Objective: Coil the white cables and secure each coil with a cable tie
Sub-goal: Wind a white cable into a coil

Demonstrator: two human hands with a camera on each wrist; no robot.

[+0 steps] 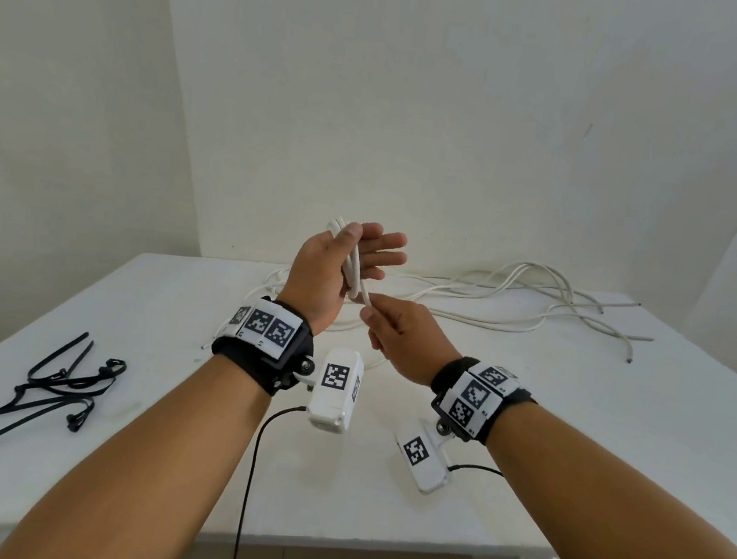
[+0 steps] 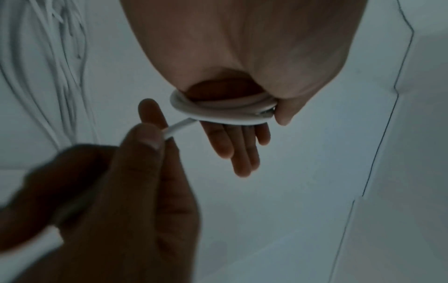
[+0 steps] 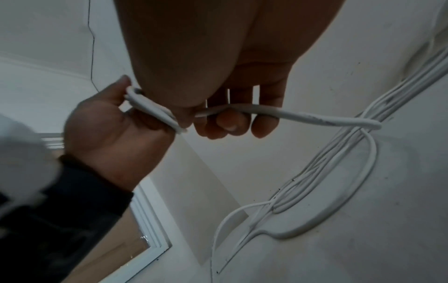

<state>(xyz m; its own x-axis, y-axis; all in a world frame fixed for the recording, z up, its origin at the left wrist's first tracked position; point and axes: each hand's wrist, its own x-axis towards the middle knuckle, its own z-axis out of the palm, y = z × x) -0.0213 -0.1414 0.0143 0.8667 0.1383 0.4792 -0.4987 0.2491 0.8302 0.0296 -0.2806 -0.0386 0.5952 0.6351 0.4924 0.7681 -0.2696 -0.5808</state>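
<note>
My left hand point(image 1: 377, 246) is raised above the table with its fingers straight, the thumb pressing a small coil of white cable point(image 1: 352, 273) against the palm. The left wrist view shows the coil point(image 2: 218, 113) looped round that hand point(image 2: 261, 141) under the thumb. Just below, my right hand point(image 1: 367, 313) pinches the free strand of the same cable. In the right wrist view the strand point(image 3: 303, 117) runs from those fingers point(image 3: 211, 124) down to the table. Several black cable ties point(image 1: 51, 385) lie at the table's left.
A tangle of loose white cables point(image 1: 516, 296) sprawls across the back of the white table point(image 1: 569, 440), ends pointing right. A white wall stands right behind the table. Black camera leads hang below both wrists over the front edge.
</note>
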